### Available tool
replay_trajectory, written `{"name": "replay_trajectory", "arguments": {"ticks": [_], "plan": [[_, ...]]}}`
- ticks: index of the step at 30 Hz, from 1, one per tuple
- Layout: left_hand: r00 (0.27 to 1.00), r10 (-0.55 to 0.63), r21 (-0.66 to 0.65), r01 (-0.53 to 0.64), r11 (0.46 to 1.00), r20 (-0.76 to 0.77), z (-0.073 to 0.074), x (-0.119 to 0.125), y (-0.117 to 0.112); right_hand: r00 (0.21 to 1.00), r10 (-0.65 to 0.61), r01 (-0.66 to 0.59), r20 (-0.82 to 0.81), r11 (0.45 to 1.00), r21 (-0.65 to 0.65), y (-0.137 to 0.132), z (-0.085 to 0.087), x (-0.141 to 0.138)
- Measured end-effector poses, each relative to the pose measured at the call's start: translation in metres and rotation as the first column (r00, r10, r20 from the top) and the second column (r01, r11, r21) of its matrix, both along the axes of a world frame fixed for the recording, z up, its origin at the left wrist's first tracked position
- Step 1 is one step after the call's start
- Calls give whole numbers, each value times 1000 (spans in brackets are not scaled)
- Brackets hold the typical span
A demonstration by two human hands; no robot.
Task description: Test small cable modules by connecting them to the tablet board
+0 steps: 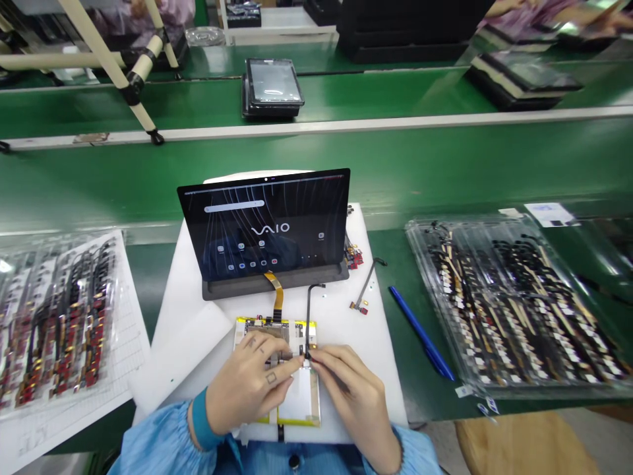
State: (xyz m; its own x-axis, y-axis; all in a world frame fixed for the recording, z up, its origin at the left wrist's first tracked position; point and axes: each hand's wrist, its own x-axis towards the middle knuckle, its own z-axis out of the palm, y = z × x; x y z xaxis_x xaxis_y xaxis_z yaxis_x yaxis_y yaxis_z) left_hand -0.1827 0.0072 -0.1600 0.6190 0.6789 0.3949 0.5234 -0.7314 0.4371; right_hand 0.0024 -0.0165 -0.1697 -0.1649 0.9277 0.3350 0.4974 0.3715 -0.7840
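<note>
Ahead of the left hand and right hand, the propped tablet walls off the way forward. An orange ribbon and a black cable rise between it and the opened device. Bare white mat lies free to the left. Rightward, a loose flex cable and a blue pen lie before the clear tray. Another tray bounds the far left.
</note>
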Motion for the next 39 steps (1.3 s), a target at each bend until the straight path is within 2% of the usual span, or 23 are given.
{"name": "replay_trajectory", "arguments": {"ticks": [5, 9, 13, 16, 18, 20, 22, 24, 26, 28, 30, 31, 36, 39], "plan": [[996, 17, 60, -12, 998, -88, 4, 2, 0, 1000, 6, -6, 12, 1000, 13, 1, 0, -1], [986, 79, 125, -61, 990, -148, 9, 8, -2, 1000, 8, -9, 22, 999, 32, 3, -2, -2], [973, 129, 146, -103, 984, -189, 4, 10, -11, 996, 4, -11, 88, 997, 79, 1, 5, -4], [960, 142, 99, -121, 988, -242, -5, -3, -22, 973, -10, -13, 229, 995, 97, -4, 16, -1], [942, 203, 81, -188, 979, -269, -9, -21, -30, 950, -27, -20, 312, 989, 148, -6, 22, 4], [873, 382, 111, -365, 924, -304, -11, -43, -36, 936, -52, -15, 349, 982, 187, -1, 24, 10], [748, 571, 218, -528, 821, -338, -10, -65, -40, 928, -43, -27, 370, 982, 184, 13, 21, 13], [656, 663, 335, -572, 749, -360, -7, -82, -42, 913, 19, -104, 408, 977, 186, 36, 13, 13], [630, 688, 403, -560, 724, -361, -5, -93, -44, 876, 105, -238, 471, 943, 233, 64, 6, 9], [643, 688, 414, -555, 722, -338, -3, -99, -45, 819, 178, -397, 545, 862, 314, 89, 1, 1], [666, 682, 398, -562, 725, -302, -1, -104, -46, 780, 200, -479, 593, 800, 360, 108, 0, -8], [682, 676, 394, -560, 728, -280, 0, -107, -45, 773, 196, -492, 604, 786, 374, 114, 2, -13], [834, 523, 414, -419, 808, -177, 16, -108, -41, 796, 142, -465, 588, 765, 445, 120, 19, -22], [891, 425, 313, -362, 878, -162, 28, -91, -34, 882, 56, -326, 467, 788, 522, 115, 30, -17]]}}
